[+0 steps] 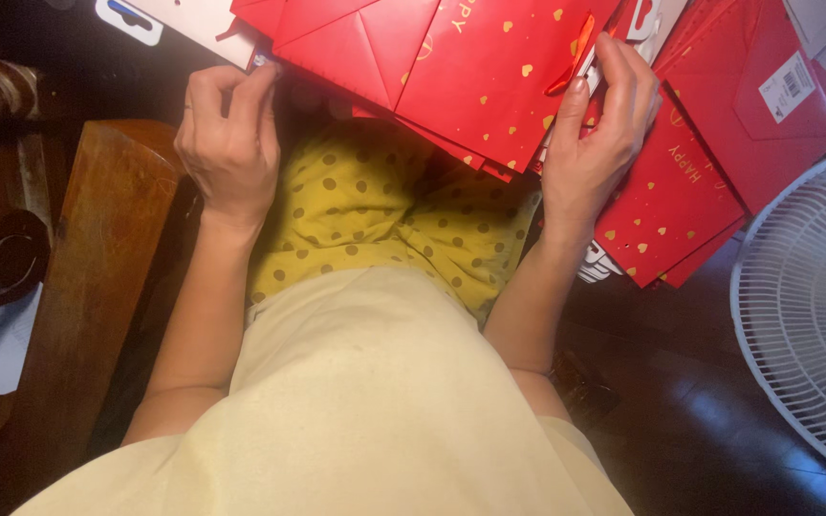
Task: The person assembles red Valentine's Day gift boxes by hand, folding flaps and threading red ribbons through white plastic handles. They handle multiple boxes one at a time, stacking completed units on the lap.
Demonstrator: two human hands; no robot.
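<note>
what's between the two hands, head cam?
In the head view, flat red gift bags with gold hearts span the upper gap between the left hand and right hand; lower down, yellow dotted fabric shows.

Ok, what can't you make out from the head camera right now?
- Left hand: the small thing pinched at its fingertips is too small to identify.
- Red gift bags: tops cut off by the upper frame edge.
- Right hand: covers the bag edge and red ribbon it grips.
- White fan: cut by the right edge.
</note>
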